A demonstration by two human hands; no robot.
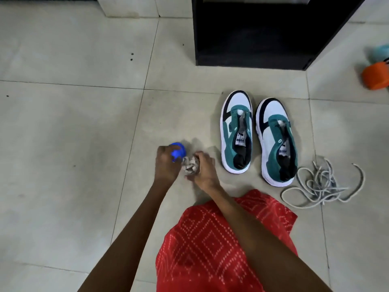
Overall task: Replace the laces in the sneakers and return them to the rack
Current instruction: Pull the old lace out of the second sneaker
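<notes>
Two green, white and black sneakers, the left one (236, 131) and the right one (276, 142), stand side by side on the tiled floor with no laces in them. A loose tangle of grey laces (320, 184) lies to their right. Low over the floor left of the shoes, my left hand (167, 163) grips a bright blue thing (177, 151). My right hand (203, 168) grips a wound bundle of pale laces (190, 166), held between both hands.
A black rack (263, 32) stands behind the sneakers, its lower opening dark. An orange object (375, 77) and a teal one (381, 52) lie at the far right. A white unit (130, 6) stands at the back. My red patterned garment (221, 239) covers the floor below.
</notes>
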